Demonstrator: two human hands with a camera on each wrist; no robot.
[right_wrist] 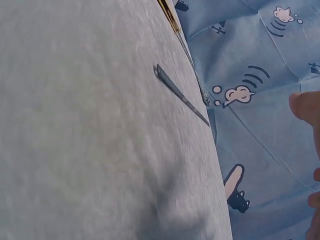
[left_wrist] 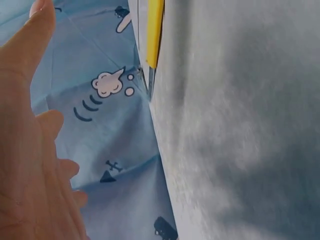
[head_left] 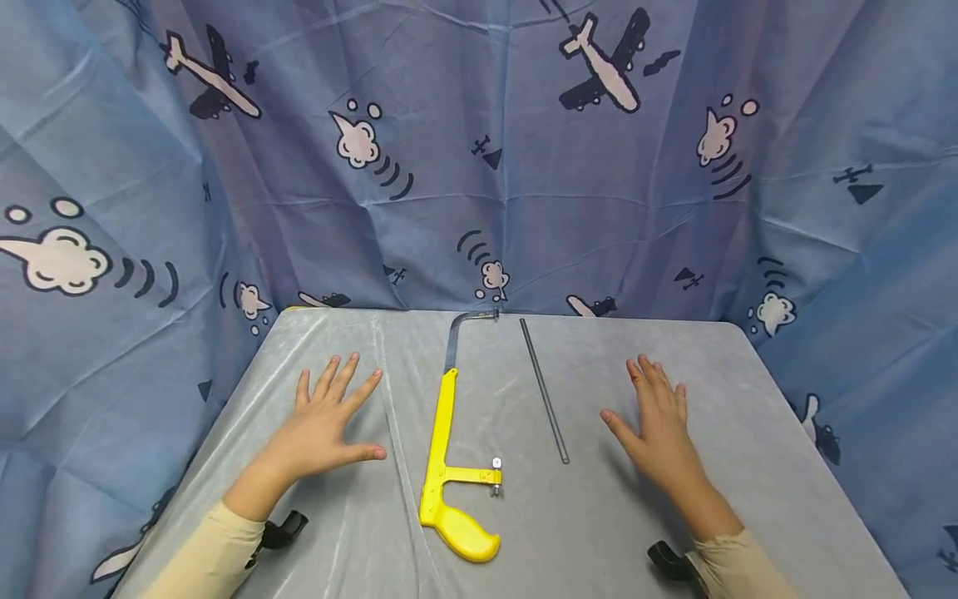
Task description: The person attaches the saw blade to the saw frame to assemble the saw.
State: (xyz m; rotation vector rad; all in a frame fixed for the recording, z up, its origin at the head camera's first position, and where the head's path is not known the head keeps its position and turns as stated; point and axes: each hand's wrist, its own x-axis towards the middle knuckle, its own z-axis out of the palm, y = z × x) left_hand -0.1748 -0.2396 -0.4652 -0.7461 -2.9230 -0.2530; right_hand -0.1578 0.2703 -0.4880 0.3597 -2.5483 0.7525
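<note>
A yellow hacksaw frame (head_left: 441, 441) lies mid-table with its handle toward me and its grey metal bow at the far end. No blade spans it. To its right rests a thin dark grey strip (head_left: 545, 391) that looks like a hacksaw blade. My left hand (head_left: 318, 437) hovers left of the frame, fingers spread, touching nothing. On the other side, my right hand (head_left: 662, 433) is held over the table to the right of the strip, fingers extended and holding nothing. The left wrist view catches part of the yellow frame (left_wrist: 155, 30); the right wrist view shows the strip (right_wrist: 180, 95).
A grey cloth-like cover lies over the table (head_left: 599, 532). Behind and at both sides hangs a blue curtain (head_left: 449, 208) printed with planes and clouds, meeting the table's far edge. A black band part (head_left: 284, 530) shows at the left wrist, another (head_left: 669, 561) at the right.
</note>
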